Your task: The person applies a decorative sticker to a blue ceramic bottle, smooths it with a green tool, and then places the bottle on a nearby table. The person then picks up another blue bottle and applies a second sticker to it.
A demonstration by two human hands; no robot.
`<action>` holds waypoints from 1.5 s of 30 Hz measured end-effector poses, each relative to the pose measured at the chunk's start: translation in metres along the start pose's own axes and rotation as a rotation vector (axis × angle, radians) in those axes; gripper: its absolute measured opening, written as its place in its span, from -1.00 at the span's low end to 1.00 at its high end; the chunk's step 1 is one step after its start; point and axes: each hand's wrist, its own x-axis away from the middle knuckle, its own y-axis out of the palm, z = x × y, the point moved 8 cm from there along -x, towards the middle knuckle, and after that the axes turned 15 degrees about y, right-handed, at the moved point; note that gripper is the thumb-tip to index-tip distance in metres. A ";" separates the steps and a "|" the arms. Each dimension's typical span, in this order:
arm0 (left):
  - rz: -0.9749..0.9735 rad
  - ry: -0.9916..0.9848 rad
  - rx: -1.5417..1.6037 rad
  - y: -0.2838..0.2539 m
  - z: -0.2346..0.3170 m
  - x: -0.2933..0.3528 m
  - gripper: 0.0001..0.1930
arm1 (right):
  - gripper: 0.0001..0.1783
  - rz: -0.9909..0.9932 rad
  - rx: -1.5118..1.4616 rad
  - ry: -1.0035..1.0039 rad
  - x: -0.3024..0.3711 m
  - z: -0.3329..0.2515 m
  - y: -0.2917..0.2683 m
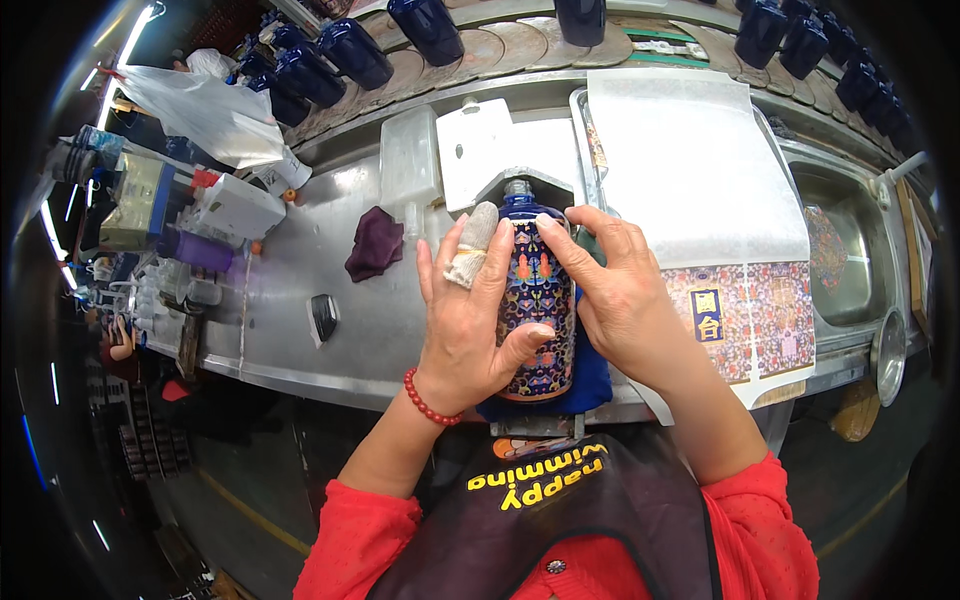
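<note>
A dark blue bottle (540, 290) with a colourful floral pattern lies in front of me, its neck pointing away toward an angled metal bracket (515, 180). Flat along the bottle's left side rests my left hand (465, 320), fingers stretched out and thumb across the pattern. One of its fingers wears a grey cloth finger cover (476, 235). My right hand (620, 285) touches the bottle's right shoulder with an extended index finger, the other fingers loosely bent and apart. Beneath the bottle a blue cloth (595, 385) shows. The bottle's underside is hidden.
Patterned printed sheets (745, 325) lie at right, partly under white paper (680, 165). Further right is a metal sink (850, 250). A purple cloth (376, 243) and a small black tool (322, 318) lie left. Blue bottles (425, 30) stand on a conveyor behind.
</note>
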 end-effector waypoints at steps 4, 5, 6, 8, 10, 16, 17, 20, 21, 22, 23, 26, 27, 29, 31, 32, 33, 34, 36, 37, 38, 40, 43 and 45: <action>0.008 0.003 0.000 0.002 0.000 0.000 0.01 | -0.19 -0.004 -0.001 0.003 -0.001 -0.002 0.002; 0.012 0.007 0.003 0.002 -0.001 0.000 0.01 | -0.16 -0.011 -0.010 0.015 -0.001 -0.001 0.003; 0.005 0.009 -0.001 0.003 -0.001 0.000 0.01 | -0.16 -0.016 -0.037 0.030 -0.001 0.000 0.003; 0.024 -0.001 0.031 0.002 -0.002 0.002 0.01 | -0.15 -0.023 -0.085 0.059 0.001 0.002 0.002; 0.026 -0.009 0.067 0.002 -0.003 0.004 0.02 | -0.14 -0.021 -0.066 0.051 0.003 0.002 0.002; 0.007 -0.010 0.037 0.005 -0.001 0.004 0.04 | -0.13 -0.007 -0.038 0.041 0.005 0.001 0.005; 0.004 0.001 0.030 0.005 0.000 0.004 0.04 | -0.13 -0.006 -0.031 0.040 0.005 0.000 0.006; 0.011 -0.002 0.022 0.003 -0.001 0.003 0.05 | -0.12 0.008 -0.044 0.059 0.006 0.002 0.006; -0.001 -0.010 0.022 0.003 -0.001 0.004 0.05 | -0.12 0.024 -0.046 0.064 0.006 0.003 0.005; 0.005 -0.016 0.027 0.004 -0.001 0.004 0.04 | -0.12 0.015 -0.045 0.063 0.007 0.004 0.007; 0.012 -0.021 0.031 0.003 -0.001 0.004 0.04 | -0.13 0.016 -0.037 0.055 0.007 0.004 0.008; -0.010 -0.018 0.001 0.005 0.000 0.003 0.04 | -0.24 0.044 0.012 0.014 0.007 0.002 0.008; -0.015 0.005 -0.034 0.005 0.002 0.002 0.03 | -0.30 0.066 0.035 -0.007 0.007 0.001 0.007; 0.018 0.005 -0.020 0.003 0.004 0.000 0.02 | -0.30 0.078 0.031 -0.014 0.006 0.000 0.006; 0.012 -0.001 -0.014 0.004 0.005 -0.001 0.03 | -0.28 0.060 0.032 -0.007 0.006 -0.001 0.007; 0.002 -0.015 0.003 0.004 0.006 0.000 0.03 | -0.23 0.040 0.026 0.007 0.007 0.000 0.007; 0.002 -0.024 0.016 0.003 0.007 0.002 0.04 | -0.19 0.035 -0.016 0.005 0.008 -0.001 0.006; 0.003 -0.033 0.028 0.001 0.008 0.006 0.05 | -0.15 0.038 -0.052 0.011 0.011 0.000 0.004; 0.016 -0.049 0.052 -0.004 0.015 0.018 0.09 | -0.13 0.013 -0.067 0.017 0.018 0.003 0.003; 0.007 -0.050 0.076 -0.006 0.020 0.025 0.11 | -0.16 0.024 -0.079 0.018 0.023 0.004 0.001; -0.008 -0.057 0.102 -0.008 0.025 0.034 0.13 | -0.18 0.029 -0.092 0.021 0.029 0.006 -0.001; -0.015 -0.053 0.121 -0.010 0.038 0.050 0.18 | -0.26 -0.016 -0.125 0.049 0.043 0.011 0.001; -0.061 -0.083 -0.001 -0.001 0.052 0.065 0.18 | -0.27 -0.067 -0.144 0.066 0.066 0.013 0.006; 0.024 -0.052 -0.091 -0.001 0.056 0.067 0.16 | -0.20 -0.132 -0.145 0.025 0.082 0.010 0.013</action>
